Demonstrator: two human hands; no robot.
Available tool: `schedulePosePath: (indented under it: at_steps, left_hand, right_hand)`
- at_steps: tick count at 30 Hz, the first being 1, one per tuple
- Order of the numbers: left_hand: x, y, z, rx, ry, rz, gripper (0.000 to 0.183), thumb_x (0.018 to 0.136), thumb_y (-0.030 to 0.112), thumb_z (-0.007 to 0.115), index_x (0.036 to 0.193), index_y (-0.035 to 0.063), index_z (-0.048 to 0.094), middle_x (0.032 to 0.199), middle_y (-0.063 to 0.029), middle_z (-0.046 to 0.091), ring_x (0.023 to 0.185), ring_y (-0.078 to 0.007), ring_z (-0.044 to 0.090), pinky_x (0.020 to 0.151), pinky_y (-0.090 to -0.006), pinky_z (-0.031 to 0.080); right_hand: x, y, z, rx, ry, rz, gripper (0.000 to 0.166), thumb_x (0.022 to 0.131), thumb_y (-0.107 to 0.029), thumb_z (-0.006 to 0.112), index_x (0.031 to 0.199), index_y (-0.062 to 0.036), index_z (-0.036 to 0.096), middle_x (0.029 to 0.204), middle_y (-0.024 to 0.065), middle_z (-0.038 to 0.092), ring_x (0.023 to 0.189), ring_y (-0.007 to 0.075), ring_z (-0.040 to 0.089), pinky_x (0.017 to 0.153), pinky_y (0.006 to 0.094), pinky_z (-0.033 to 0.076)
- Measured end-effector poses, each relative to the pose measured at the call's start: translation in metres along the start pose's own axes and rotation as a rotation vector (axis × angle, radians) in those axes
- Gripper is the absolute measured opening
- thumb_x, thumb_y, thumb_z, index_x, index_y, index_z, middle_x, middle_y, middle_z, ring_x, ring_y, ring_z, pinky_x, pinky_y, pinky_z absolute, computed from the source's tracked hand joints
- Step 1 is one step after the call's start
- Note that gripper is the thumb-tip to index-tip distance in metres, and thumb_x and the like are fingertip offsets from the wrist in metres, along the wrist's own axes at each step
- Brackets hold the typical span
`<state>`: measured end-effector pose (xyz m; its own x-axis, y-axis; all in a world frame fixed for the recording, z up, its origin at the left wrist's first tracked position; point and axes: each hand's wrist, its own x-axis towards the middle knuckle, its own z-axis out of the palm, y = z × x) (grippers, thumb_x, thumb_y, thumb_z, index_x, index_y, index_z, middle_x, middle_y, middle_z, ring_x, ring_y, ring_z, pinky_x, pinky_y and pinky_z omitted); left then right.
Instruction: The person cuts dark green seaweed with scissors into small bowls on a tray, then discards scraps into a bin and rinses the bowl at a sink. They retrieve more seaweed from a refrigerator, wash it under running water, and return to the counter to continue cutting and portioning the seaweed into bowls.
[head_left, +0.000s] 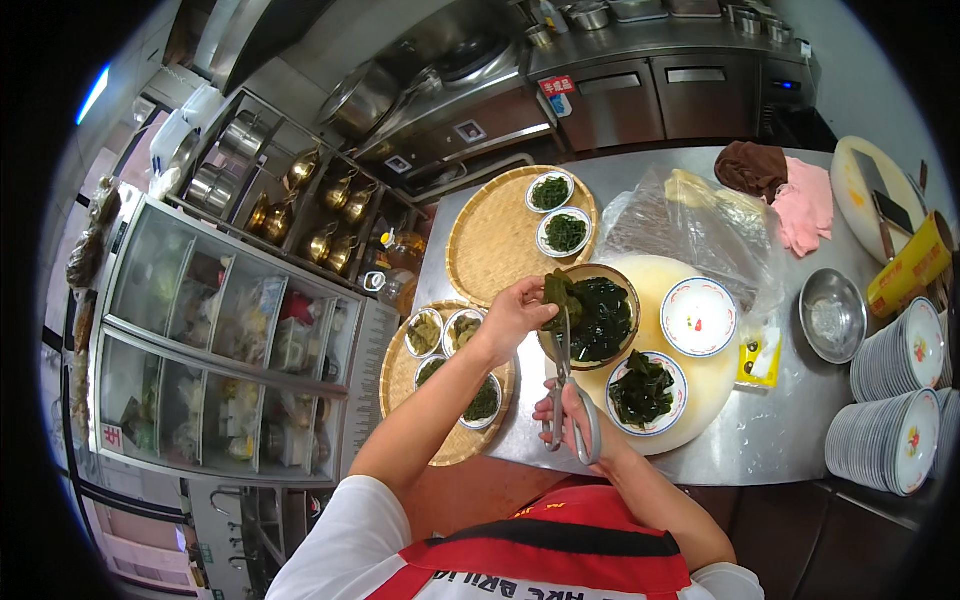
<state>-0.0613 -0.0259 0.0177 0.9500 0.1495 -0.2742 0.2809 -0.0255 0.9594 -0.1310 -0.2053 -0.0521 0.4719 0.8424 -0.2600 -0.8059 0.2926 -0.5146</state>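
My left hand (516, 316) pinches a strip of dark green seaweed (557, 294) over the left rim of a brown bowl (628, 289). Wet seaweed (600, 319) fills that bowl. In my right hand (581, 420) is a pair of kitchen scissors (587, 439), its blades pointing up at the held strip; how far apart the blades are is hard to see. A small patterned plate (679, 365) with a heap of seaweed stands beside the bowl. Above that plate lies another white plate (699, 319) with nothing on it. Both plates rest on a round cutting board (709, 405).
Two woven trays (487, 232) (442, 454) hold small plates of greens to the left. Beyond the board lies a clear plastic bag (682, 217). A metal bowl (831, 315) and plate stacks (881, 442) stand right. A knife (874, 176) lies on another board.
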Motion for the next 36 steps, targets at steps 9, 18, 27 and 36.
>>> schedulePosePath:
  at_steps: [9, 18, 27, 36]
  left_hand:
    - [-0.014, -0.008, -0.004, 0.020, 0.057, -0.008, 0.031, 0.083, -0.005, 0.057, 0.113, -0.0034, 0.051, 0.097, -0.0069, 0.060, 0.082, -0.0109, 0.058, 0.070, -0.0231, 0.047]
    - [-0.018, 0.002, -0.011, 0.063, -0.003, -0.155, 0.027, 0.080, -0.004, 0.062, 0.106, 0.0014, 0.052, 0.091, -0.0028, 0.055, 0.079, -0.0107, 0.056, 0.070, -0.0222, 0.047]
    - [-0.020, -0.011, -0.024, 0.051, -0.223, -0.282, 0.030, 0.080, -0.006, 0.060, 0.108, 0.0014, 0.053, 0.097, -0.0030, 0.058, 0.086, -0.0097, 0.059, 0.075, -0.0211, 0.049]
    - [-0.044, -0.078, 0.075, 0.537, -0.303, 0.142, 0.033, 0.078, 0.013, 0.069, 0.106, 0.0006, 0.057, 0.093, -0.0091, 0.058, 0.078, -0.0187, 0.059, 0.067, -0.0291, 0.049]
  right_hand:
    - [0.031, -0.007, 0.008, 0.013, 0.032, -0.135, 0.055, 0.090, -0.052, 0.048, 0.118, -0.0048, 0.042, 0.083, 0.0024, 0.049, 0.066, 0.0089, 0.047, 0.054, 0.0239, 0.043]
    - [0.035, -0.021, 0.003, -0.051, 0.113, -0.131, 0.052, 0.088, -0.049, 0.054, 0.106, -0.0008, 0.048, 0.075, 0.0013, 0.045, 0.055, 0.0065, 0.041, 0.044, 0.0201, 0.036]
    - [0.017, -0.043, -0.010, -0.089, 0.232, -0.067, 0.052, 0.089, -0.047, 0.054, 0.106, 0.0019, 0.050, 0.069, -0.0006, 0.044, 0.050, 0.0038, 0.038, 0.042, 0.0171, 0.031]
    - [-0.116, -0.073, -0.037, -0.500, 0.572, -0.062, 0.026, 0.088, -0.020, 0.058, 0.105, 0.0003, 0.053, 0.060, -0.0023, 0.044, 0.044, 0.0039, 0.038, 0.036, 0.0194, 0.030]
